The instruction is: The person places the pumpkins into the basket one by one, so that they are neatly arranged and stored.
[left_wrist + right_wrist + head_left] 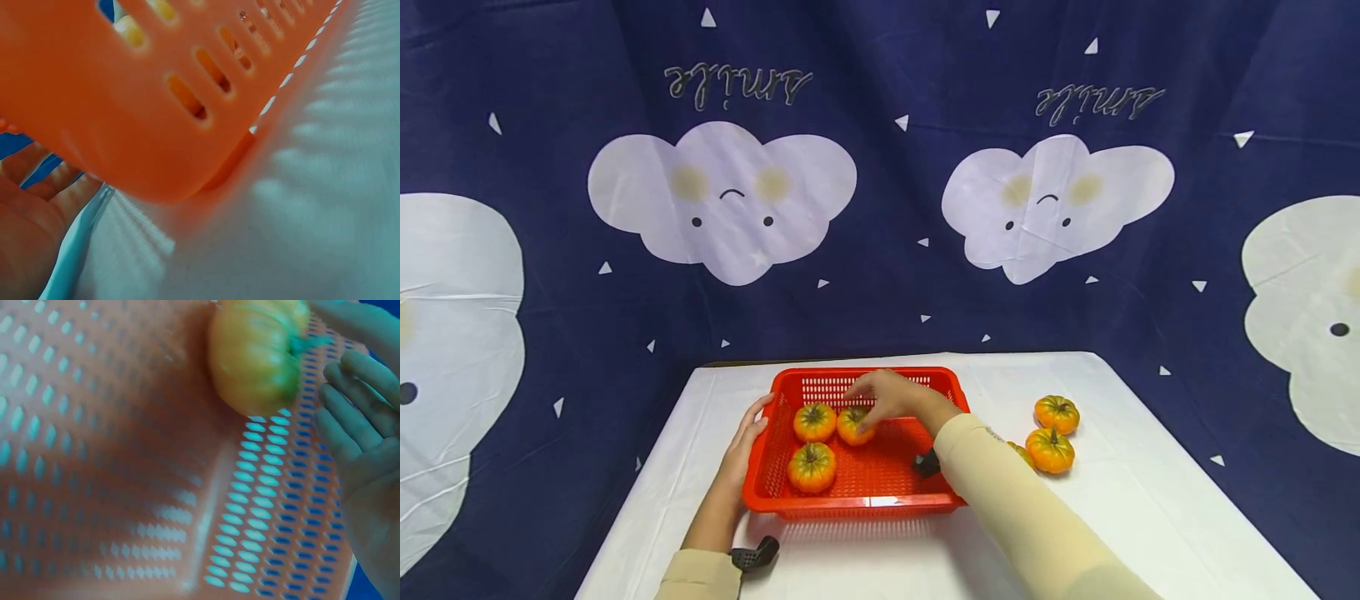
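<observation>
Looking about half done, the work has three pumpkins (812, 469) inside the red basket (835, 504) and three others (1050, 452), seemingly remaining, on the bench (850, 571). The right hand (893, 395) spreads over one inside; the left hand (741, 450), fingers extended, steadies the basket's side.

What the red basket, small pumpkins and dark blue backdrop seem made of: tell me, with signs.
Red basket: probably moulded plastic, glossy; the front rim catches a bright glint.
Small pumpkins: smooth, slightly shiny ribbed skin; real or imitation, I cannot tell.
Dark blue backdrop: likely printed cloth, mostly matte; it shows soft creases.
</observation>
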`<state>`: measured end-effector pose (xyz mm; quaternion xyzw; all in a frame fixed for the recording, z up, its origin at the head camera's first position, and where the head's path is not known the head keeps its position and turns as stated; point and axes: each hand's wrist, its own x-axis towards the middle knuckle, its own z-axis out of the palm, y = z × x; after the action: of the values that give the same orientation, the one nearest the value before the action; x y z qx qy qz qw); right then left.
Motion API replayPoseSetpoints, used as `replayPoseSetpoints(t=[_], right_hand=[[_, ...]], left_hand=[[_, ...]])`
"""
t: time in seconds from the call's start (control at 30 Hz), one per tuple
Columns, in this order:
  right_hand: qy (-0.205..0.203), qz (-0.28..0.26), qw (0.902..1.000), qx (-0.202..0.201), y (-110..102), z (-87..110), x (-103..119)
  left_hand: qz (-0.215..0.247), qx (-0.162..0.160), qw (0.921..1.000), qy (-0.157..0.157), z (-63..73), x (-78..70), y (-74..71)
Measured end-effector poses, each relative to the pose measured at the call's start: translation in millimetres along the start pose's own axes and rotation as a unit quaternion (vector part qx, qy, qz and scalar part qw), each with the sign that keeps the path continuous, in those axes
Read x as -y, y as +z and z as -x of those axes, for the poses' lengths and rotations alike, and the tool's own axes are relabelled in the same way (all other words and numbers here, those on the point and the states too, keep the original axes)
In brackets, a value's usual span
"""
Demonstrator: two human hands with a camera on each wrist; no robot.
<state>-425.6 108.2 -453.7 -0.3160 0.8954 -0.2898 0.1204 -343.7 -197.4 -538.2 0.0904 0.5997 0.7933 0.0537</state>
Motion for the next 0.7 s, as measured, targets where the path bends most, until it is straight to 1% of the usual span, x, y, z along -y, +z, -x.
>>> replayPoseSetpoints(t=[0.07, 0.2, 0.27, 0.33, 0.4, 0.5, 0.6, 0.7], right_hand=[[-0.012, -0.023, 0.9997, -0.004, -9, 6.0, 0], [-0.043, -0.067, 0.9968, -0.009, -36, 19.7, 2], [-0.058, -0.086, 0.9944, -0.020, -51, 28.9, 1], [-0.063, -0.109, 0.9914, -0.036, -66, 40.8, 3], [-0.065, -0.138, 0.9866, -0.057, -81, 54.4, 1], [-0.064, -0.168, 0.9786, -0.100, -102, 77.6, -7], [-0.069, -0.199, 0.9679, -0.137, -117, 103.8, -21], [-0.058, -0.216, 0.9613, -0.161, -126, 135.2, -39]], left_hand=[[-0.004, 0.001, 1.0000, -0.002, 1.1, 0.2, 0.5], [-0.008, 0.004, 1.0000, 0.003, 1.5, -1.4, 1.4], [-0.015, 0.004, 0.9999, 0.005, 0.7, -2.2, 1.7], [-0.019, 0.005, 0.9998, 0.004, 0.6, -3.5, 2.0], [-0.022, 0.004, 0.9997, 0.000, 0.5, -4.3, 1.4], [-0.021, 0.004, 0.9998, -0.004, 0.3, -4.8, 0.6], [-0.026, 0.000, 0.9996, -0.006, 0.1, -3.6, 0.7], [-0.028, 0.005, 0.9996, -0.006, 0.5, -0.9, 2.6]])
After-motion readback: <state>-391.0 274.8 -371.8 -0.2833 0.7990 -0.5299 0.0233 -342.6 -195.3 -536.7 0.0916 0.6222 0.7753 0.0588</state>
